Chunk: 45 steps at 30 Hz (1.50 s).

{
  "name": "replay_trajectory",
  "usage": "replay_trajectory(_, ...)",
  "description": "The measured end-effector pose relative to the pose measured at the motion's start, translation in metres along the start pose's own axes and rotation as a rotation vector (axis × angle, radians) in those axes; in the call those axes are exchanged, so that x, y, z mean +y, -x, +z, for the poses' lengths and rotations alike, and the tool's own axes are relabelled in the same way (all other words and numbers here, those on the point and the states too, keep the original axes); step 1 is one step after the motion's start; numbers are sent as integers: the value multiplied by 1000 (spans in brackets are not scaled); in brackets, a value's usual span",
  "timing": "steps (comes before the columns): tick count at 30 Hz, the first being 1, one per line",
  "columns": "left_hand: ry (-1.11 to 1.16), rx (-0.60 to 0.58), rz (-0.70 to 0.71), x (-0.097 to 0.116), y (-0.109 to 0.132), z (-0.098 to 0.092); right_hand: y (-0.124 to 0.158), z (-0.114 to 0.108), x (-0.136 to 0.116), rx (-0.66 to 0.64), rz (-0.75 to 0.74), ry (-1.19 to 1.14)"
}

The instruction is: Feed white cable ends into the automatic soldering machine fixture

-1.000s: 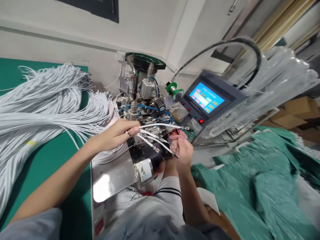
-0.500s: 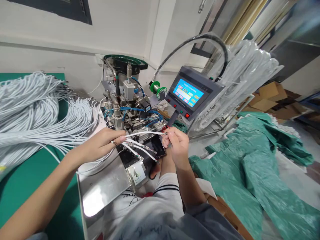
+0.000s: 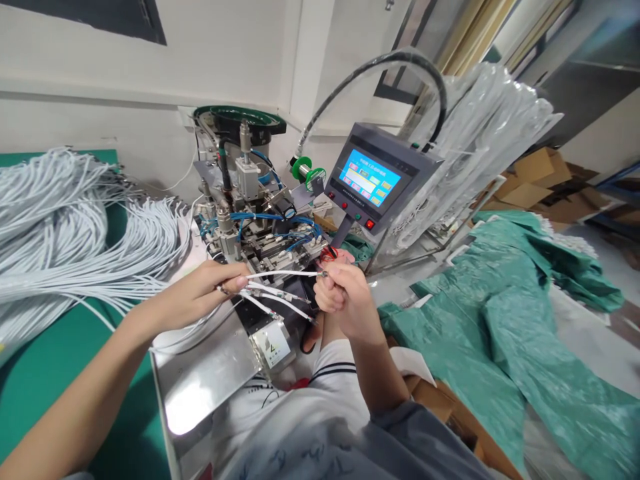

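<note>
My left hand [image 3: 200, 293] is closed round a small bunch of white cables [image 3: 273, 293] whose metal-tipped ends fan out to the right. My right hand [image 3: 345, 297] pinches the tip of the topmost cable [image 3: 285, 273], which stretches level between the two hands. Both hands hover just in front of a small benchtop machine [image 3: 255, 220] with blue tubing, a green feeder bowl [image 3: 240, 120] on top and a steel base plate [image 3: 200, 373].
A big pile of white cables [image 3: 75, 227] lies on the green mat [image 3: 35, 360] at the left. A grey control box with a lit touchscreen [image 3: 370, 179] stands right of the machine. Bagged cables [image 3: 490, 127], green sheeting [image 3: 500, 327] and cardboard boxes [image 3: 535, 180] fill the right.
My right hand rose from the lower cable ends and took hold of the top cable's tip. The view swung to the right; my left hand kept its grip on the bunch.
</note>
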<state>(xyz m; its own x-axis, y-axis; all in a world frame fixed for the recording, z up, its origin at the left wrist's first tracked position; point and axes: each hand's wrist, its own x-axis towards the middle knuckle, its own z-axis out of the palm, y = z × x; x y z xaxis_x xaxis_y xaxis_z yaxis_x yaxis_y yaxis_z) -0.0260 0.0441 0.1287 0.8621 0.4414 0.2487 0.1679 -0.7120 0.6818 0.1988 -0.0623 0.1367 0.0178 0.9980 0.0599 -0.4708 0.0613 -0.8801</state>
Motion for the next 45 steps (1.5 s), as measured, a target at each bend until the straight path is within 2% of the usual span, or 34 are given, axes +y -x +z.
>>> replay_trajectory(9,47,-109,-76,1,4,-1,1,1,-10,-33,212,-154)
replay_trajectory(16,66,-121,-62,1,7,-4,-3,-3,-13,-110,399,-296)
replay_trajectory(29,76,-112,-50,4,7,-6,-3,-1,-16,-133,421,-252)
replay_trajectory(32,96,-85,-37,4,8,-7,-2,-2,-7,-130,319,-176)
replay_trajectory(35,116,-24,-43,3,9,-8,0,-3,9,-12,47,47)
replay_trajectory(37,126,15,-65,2,10,-8,1,-5,20,36,-78,213)
replay_trajectory(42,144,69,-98,4,9,-10,2,-6,29,-51,-189,484)
replay_trajectory(45,154,85,-106,7,10,-10,4,-3,26,-52,-267,587)
